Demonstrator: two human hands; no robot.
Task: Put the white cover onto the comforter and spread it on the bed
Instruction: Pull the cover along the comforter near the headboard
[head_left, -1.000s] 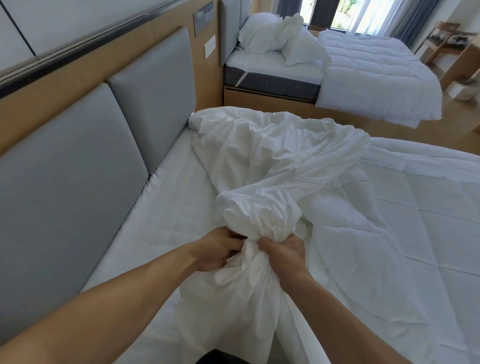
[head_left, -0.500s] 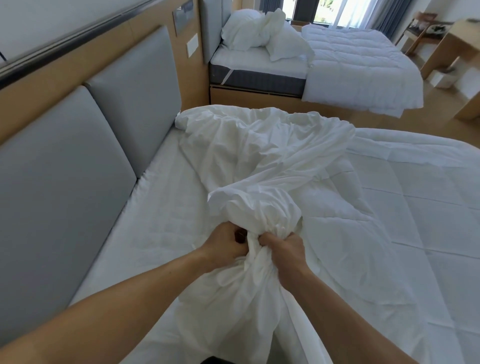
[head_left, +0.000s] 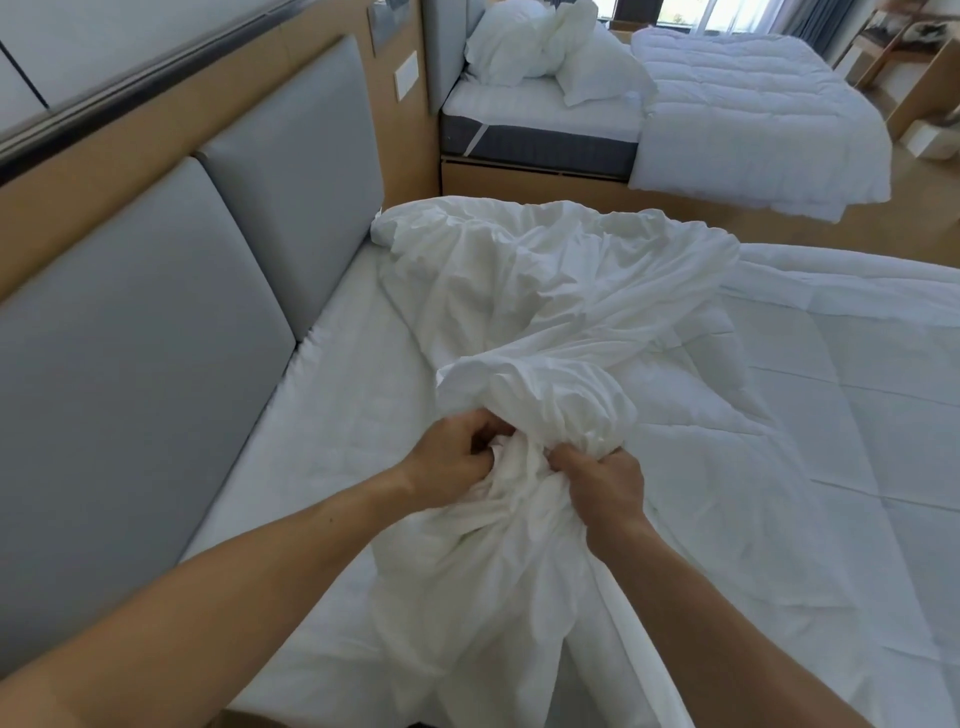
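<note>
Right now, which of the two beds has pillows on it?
The far bed at the top of the view: white pillows are piled at its head. The near bed shows none.

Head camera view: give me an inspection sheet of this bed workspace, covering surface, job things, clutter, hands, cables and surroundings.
Surface: bed, white sheet bare along the headboard side.
Job's things: white cover bunched and wrinkled, lying over the head end of the comforter; the quilted comforter is spread flat on the right, not yet inside the cover.
Clutter: nothing seen.
Grippers: left hand and right hand both grip a gathered bundle of the cover, close together.
Cables: nothing seen.
Surroundings: grey padded headboard on the left; second bed beyond, with pillows piled at its head.
</note>
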